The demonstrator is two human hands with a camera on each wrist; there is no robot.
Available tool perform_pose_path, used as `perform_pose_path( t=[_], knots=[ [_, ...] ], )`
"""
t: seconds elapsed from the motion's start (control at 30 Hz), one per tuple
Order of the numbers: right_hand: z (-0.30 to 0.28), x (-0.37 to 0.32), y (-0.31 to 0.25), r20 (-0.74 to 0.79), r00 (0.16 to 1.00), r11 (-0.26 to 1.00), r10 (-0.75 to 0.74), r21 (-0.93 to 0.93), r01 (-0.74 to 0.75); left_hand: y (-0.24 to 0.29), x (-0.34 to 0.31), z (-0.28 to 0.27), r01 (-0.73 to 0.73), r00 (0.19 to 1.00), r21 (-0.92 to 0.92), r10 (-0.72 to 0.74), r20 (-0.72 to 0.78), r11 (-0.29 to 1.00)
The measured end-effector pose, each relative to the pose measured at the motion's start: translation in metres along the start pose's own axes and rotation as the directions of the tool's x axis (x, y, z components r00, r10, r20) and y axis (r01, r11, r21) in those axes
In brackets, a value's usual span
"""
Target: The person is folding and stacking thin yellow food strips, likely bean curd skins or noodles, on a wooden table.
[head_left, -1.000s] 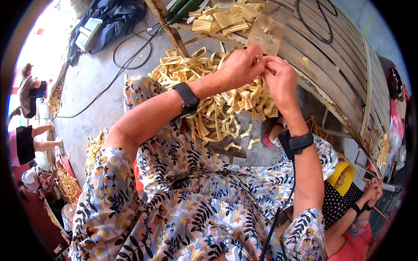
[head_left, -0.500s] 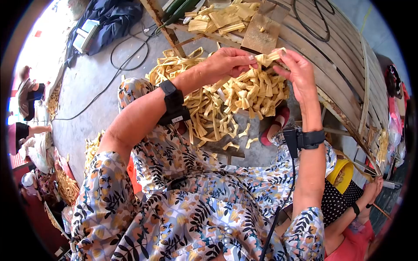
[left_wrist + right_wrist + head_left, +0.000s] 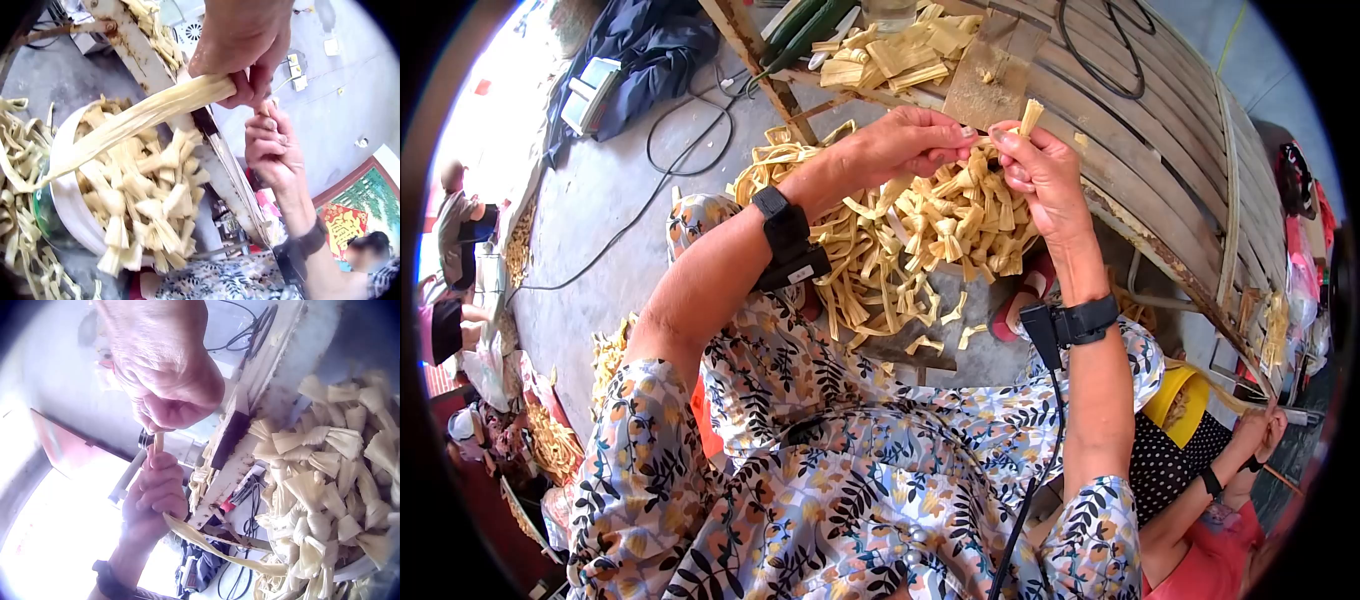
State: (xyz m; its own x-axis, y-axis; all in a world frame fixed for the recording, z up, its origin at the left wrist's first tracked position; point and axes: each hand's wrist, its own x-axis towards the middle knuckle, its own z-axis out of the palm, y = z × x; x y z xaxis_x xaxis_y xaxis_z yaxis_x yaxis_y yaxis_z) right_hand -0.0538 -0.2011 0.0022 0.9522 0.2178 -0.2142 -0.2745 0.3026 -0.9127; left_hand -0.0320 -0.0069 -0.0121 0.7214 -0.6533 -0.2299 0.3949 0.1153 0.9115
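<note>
My left hand (image 3: 910,148) pinches a pale yellow strip that looks like tofu skin (image 3: 137,122); its long tail hangs down past the bowl in the left wrist view. Close by on the right, my right hand (image 3: 1043,170) has its fingers curled round a piece of strip, whose flared end (image 3: 1031,117) sticks up above the thumb. A short narrow stretch of strip (image 3: 159,442) spans the gap between both hands' fingertips. Below the hands, a heap of knotted strips (image 3: 960,225) fills a white-rimmed bowl (image 3: 61,156).
Loose long strips (image 3: 770,170) lie left of the bowl. A slatted table (image 3: 1160,170) with a rusty edge carries a small board (image 3: 990,85), flat yellow pieces (image 3: 900,50) and a black cable (image 3: 1090,75). Green cucumbers (image 3: 805,35) lie at its corner. Another person's hands (image 3: 1260,430) are at lower right.
The hands were close together, then drew apart with a bunched knot between them. The right fingers, looser half a second ago, now curl round the strip, its end pointing up.
</note>
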Motion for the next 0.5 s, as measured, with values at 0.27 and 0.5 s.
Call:
perform_pose_path(
  t=[0.27,0.5],
  knots=[
    [-0.020,0.041,-0.021,-0.259,0.939,0.974,-0.224,-0.085,0.209,0.035,0.037,-0.036,-0.179,0.888,0.678,0.413,-0.201,0.713],
    [-0.023,0.079,-0.020,-0.328,0.916,0.970,-0.231,0.001,0.244,0.037,0.069,-0.045,-0.206,0.711,0.781,0.638,-0.295,0.590]
  ],
)
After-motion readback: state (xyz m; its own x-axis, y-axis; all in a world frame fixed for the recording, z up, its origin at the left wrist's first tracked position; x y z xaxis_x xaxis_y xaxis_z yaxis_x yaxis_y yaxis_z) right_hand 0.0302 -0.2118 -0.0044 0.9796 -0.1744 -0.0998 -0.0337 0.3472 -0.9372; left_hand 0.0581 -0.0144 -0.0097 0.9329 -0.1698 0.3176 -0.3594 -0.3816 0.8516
